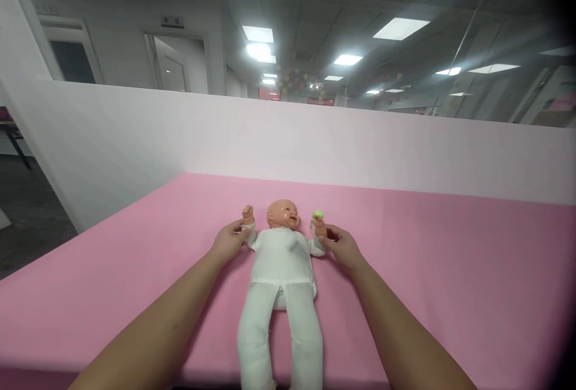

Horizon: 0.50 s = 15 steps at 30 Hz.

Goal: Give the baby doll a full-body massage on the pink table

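Note:
A baby doll with a white cloth body lies on its back on the pink padded surface, its head away from me and turned to the right. My left hand is closed round the doll's arm on the left, just below its small fist. On the other side, my right hand grips the doll's raised forearm on the right. A small bottle with a light green cap stands just behind that doll hand, partly hidden by it. Whether the bottle touches the doll's hand, I cannot tell.
A low white wall runs along the far side of the pink surface and down its left. Beyond it are doorways, a glass partition and lit ceiling panels. Part of a dark-legged table shows at the far left.

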{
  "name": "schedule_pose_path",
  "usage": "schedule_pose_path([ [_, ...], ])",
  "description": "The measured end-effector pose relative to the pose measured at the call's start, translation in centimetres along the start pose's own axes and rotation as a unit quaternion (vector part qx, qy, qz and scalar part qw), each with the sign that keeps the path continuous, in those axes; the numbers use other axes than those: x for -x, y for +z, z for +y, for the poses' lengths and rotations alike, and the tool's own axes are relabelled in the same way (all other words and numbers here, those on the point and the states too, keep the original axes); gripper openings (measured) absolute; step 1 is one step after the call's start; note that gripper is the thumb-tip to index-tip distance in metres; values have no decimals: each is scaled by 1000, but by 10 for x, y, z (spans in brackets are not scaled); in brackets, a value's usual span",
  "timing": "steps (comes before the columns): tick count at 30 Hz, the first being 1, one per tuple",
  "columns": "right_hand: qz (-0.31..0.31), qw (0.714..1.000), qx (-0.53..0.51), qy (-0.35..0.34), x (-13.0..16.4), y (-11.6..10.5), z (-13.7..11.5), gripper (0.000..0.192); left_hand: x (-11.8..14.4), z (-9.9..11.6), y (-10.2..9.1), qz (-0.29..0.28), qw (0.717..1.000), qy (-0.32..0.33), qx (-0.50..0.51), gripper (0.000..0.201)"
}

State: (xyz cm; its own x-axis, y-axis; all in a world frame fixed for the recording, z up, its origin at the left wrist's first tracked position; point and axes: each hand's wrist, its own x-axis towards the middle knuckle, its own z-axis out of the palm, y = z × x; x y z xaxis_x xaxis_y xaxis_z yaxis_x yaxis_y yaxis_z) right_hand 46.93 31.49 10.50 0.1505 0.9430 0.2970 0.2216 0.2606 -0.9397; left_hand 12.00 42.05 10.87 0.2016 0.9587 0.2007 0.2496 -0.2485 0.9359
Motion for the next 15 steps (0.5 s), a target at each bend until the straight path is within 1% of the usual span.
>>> schedule_pose_path([
  [2,34,999,-10,7,-5,-4,8,41,-5,-7,-3,4,1000,-25,10,61],
  [4,71,997,-24,30,-8,-7,13,41,-8,-11,-6,13,999,-46,16,56],
  [8,129,981,-58,136,-11,-12,20,46,-12,-16,-9,38,996,-79,32,49],
  [10,146,972,-54,177,-12,-16,26,41,-13,-18,-10,53,991,-106,60,43],
  [12,150,970,-45,185,-14,-20,33,34,-14,-18,-10,65,981,-145,109,37],
  [15,148,976,-45,151,-15,-23,42,30,-16,-15,-11,69,968,-185,157,26],
])
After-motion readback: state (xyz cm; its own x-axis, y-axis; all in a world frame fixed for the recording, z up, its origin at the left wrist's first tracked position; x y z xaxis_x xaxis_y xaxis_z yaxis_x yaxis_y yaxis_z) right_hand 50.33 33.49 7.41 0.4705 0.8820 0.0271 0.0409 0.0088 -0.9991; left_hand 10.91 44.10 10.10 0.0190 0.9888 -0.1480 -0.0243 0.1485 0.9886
